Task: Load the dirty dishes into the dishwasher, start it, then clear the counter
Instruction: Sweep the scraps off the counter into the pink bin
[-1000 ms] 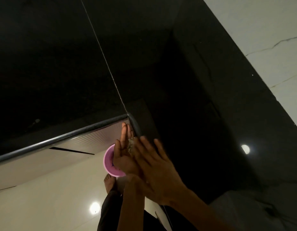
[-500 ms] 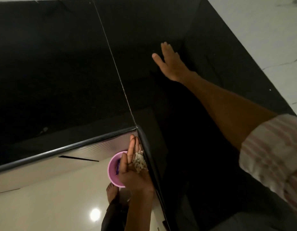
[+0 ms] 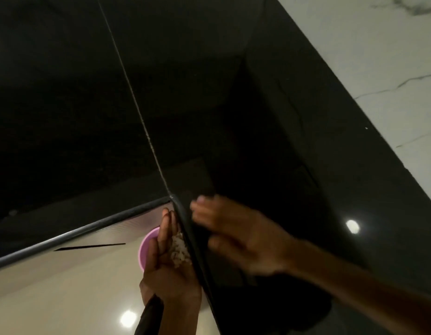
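My left hand is cupped palm-up just off the corner of the black counter, fingers straight, with a small heap of pale food scraps lying in the palm. A pink bowl shows beneath and behind that hand; whether anything holds it I cannot tell. My right hand lies on the counter top close to the rounded edge, blurred by motion, its fingers extended toward my left hand.
The glossy black counter fills most of the view, with a thin seam running to its corner. A white marble surface borders it at the right. Cream floor tiles lie below at the left.
Half a second ago my right hand reached far across the counter; it has swept back to the edge beside my left hand. My left hand stays cupped at the corner.
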The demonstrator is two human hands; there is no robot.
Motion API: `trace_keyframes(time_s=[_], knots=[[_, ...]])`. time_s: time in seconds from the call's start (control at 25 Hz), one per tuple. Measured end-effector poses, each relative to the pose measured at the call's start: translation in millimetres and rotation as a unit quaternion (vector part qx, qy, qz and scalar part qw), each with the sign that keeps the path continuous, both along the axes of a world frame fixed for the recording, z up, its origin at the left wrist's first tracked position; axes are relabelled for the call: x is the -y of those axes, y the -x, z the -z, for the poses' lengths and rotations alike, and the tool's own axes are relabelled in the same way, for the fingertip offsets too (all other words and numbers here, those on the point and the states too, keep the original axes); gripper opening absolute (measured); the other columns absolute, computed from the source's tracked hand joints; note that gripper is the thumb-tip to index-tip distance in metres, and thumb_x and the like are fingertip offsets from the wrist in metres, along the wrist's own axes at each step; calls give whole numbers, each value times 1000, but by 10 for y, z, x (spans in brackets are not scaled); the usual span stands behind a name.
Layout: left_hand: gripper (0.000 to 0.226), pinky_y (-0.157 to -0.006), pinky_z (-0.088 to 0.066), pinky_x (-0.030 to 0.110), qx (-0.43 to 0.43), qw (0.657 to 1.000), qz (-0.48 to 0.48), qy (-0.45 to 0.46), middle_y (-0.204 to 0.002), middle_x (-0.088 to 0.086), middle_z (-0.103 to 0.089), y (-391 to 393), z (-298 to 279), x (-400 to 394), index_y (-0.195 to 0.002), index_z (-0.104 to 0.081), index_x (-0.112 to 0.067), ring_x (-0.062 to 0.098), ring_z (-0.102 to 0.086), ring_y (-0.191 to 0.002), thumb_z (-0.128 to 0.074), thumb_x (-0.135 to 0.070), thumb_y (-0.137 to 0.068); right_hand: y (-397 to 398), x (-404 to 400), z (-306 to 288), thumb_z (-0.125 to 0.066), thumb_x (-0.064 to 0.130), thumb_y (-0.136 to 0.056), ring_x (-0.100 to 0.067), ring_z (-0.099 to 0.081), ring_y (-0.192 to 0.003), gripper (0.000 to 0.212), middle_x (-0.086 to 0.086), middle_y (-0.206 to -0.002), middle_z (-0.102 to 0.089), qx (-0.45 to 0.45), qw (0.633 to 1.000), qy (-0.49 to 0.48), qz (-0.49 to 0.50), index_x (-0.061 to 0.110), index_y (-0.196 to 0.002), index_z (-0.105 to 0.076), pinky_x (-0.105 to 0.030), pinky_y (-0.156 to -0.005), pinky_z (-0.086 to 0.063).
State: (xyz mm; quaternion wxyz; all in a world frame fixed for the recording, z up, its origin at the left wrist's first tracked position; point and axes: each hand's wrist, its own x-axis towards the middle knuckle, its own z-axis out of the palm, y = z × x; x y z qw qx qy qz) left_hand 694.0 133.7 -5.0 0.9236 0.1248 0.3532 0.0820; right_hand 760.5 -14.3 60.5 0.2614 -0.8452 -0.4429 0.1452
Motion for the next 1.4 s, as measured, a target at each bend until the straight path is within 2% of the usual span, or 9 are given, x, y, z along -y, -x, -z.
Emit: trace_keyframes(time_s=[0.12, 0.28, 0.4, 0.56, 0.68, 0.84, 0.96, 1.08, 1.4], knots=[[52, -99, -49, 36, 14, 999, -13, -40, -129, 11, -63, 5, 70, 5, -114, -66, -4, 26, -57, -124, -65, -34, -71, -1303, 580, -45, -47, 33, -101, -19, -40, -139, 48, -14, -147, -46, 79, 914, -61, 394, 2, -139, -50, -38, -117, -30], [52, -118, -22, 37, 51, 999, -6, -4, -156, 13, -29, 4, 185, 51, -133, -55, 1, 21, -30, -145, -28, -30, -101, -2587, 1367, -25, -34, 45, -104, -24, -14, -149, 67, -14, -161, -16, -2, 840, 124, 528, 4, -153, -18, -29, -120, -8], [63, -117, 21, 32, 200, 979, -2, 28, -156, 4, 18, 83, 386, -81, -152, 0, 0, 15, 20, -146, 7, -37, -102, -2645, 1043, 14, -29, 56, -98, -30, -22, -146, 74, -16, -158, -24, 24, 875, 176, 451, 5, -151, -26, -39, -119, -15], [63, -114, 26, 30, 317, 943, -38, 96, -159, 8, 12, -90, 274, 223, -149, 12, -6, 15, 23, -145, 14, -43, -99, -1007, 31, 260, -30, 47, -101, -24, -13, -149, 64, -11, -160, -21, 166, 969, 161, 87, 8, -151, -30, -43, -121, -11], [56, -121, 11, 36, 277, 910, -206, 229, -160, 13, -20, -226, -50, 394, -153, -22, -9, 16, 2, -150, -17, -37, -105, 192, -202, 148, -44, 32, -101, -25, -20, -147, 53, -14, -156, -31, 76, 985, 95, -126, 3, -145, -39, -36, -122, -5], [40, -107, -43, 34, -12, 998, -67, -9, -129, 10, -64, -27, -16, 98, -105, -75, -5, 20, -60, -121, -53, -27, -81, -444, 867, 6, -45, 38, -101, -21, -39, -140, 48, -9, -146, -47, 59, 946, -70, 310, 6, -136, -53, -44, -116, -30], [50, -79, -58, 29, -11, 999, -50, 0, -121, 9, -68, -44, -213, 88, -99, -78, -9, 19, -66, -111, -32, -27, -97, -1130, 2145, -25, -28, 73, -90, -32, -38, -138, 86, -19, -146, -44, 60, 798, 124, 587, 4, -140, -45, -46, -116, -27], [52, -75, -58, 29, -11, 999, -44, 21, -119, 11, -69, -44, -186, 111, -113, -70, -4, 21, -68, -108, -25, -28, -102, -1222, 2526, 106, -10, 82, -82, -37, -26, -142, 109, -27, -152, -30, 15, 755, 233, 613, -5, -145, -30, -52, -117, -17], [48, -88, -57, 36, 29, 995, -55, 72, -123, 15, -66, -14, -93, 35, -128, -60, 1, 26, -66, -111, -34, -24, -96, 370, 50, 376, -8, 51, -102, -16, -4, -150, 65, -5, -161, -10, 90, 952, 132, 262, 12, -153, -16, -35, -122, -4]])
